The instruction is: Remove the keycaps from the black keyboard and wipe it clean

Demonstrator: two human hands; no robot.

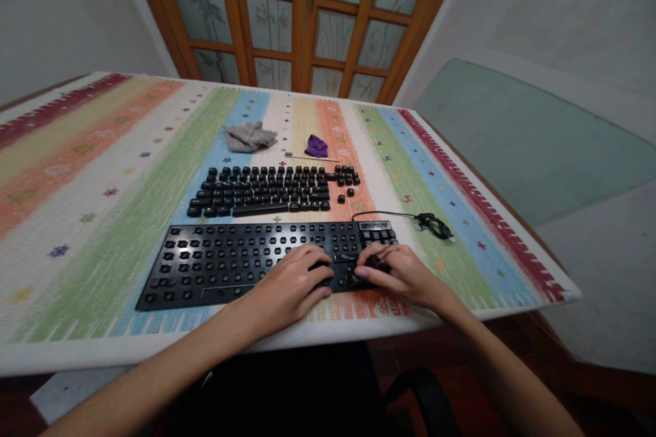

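A black keyboard (240, 263) lies near the table's front edge, with most of its switch posts bare and keycaps still on the number pad (379, 235). My left hand (302, 280) rests over its right-middle part, fingers spread and pressing lightly on the board. At the number pad, my right hand (400, 270) has thumb and fingers closed around a keycap (378, 263), which they mostly hide. Beyond the board, loose black keycaps (266, 188) lie in rows in keyboard layout, a long space bar (260, 209) at their front.
A grey cloth (249, 137), a purple cloth (316, 146) and a thin brush-like stick (310, 157) lie behind the keycaps. The keyboard's coiled cable (433, 224) sits at the right. A striped tablecloth (92, 232) covers the table; a dark chair arm (423, 399) is below its edge.
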